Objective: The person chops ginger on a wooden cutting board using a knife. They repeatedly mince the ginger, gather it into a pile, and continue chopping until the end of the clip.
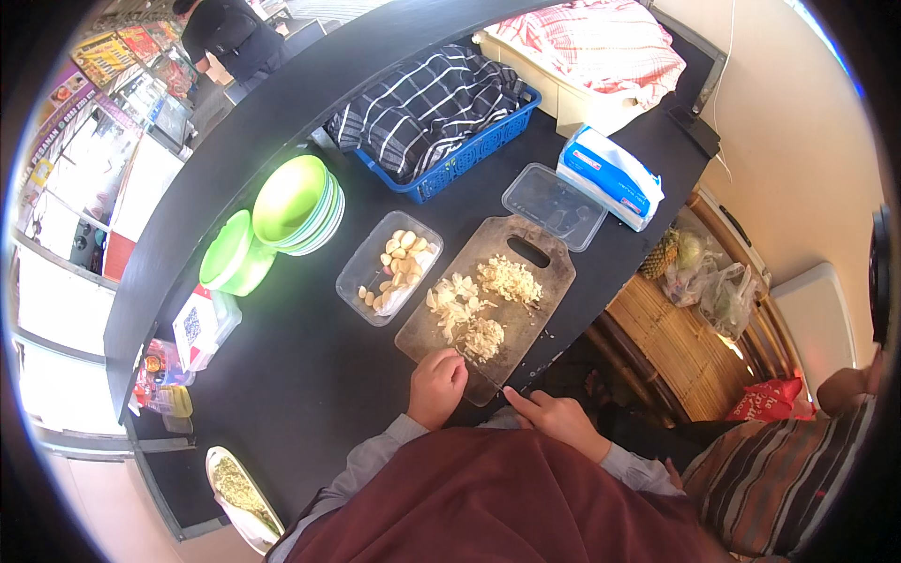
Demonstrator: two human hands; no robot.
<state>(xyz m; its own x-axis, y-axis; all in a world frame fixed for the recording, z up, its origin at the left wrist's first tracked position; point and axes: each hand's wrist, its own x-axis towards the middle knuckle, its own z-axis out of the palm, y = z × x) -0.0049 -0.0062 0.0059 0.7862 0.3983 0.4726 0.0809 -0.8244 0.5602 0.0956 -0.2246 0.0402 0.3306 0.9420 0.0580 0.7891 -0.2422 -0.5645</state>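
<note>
A worn wooden cutting board [493, 236] with a handle slot lies at an angle before me. It carries a pile of finely chopped garlic [510, 279], a heap of sliced garlic [454, 299] and a second chopped pile [483, 339] nearest me. My right hand [559, 422] grips a knife [493, 382] at the board's near end, index finger extended; its handle is hidden. Curled at the near left edge, my left hand [436, 390] is close to the blade's tip; whether it pinches anything is hidden. Peeled garlic cloves [402, 260] fill part of a clear plastic container [359, 271].
A clear lid [538, 193] lies beside a tissue pack [611, 176]. Behind are a cloth-covered blue basket [464, 165] and a cream bin [563, 98]. Green bowls [292, 200] stand left; an oval dish [243, 485] is near left. A person in striped clothing [774, 471] is close on my right.
</note>
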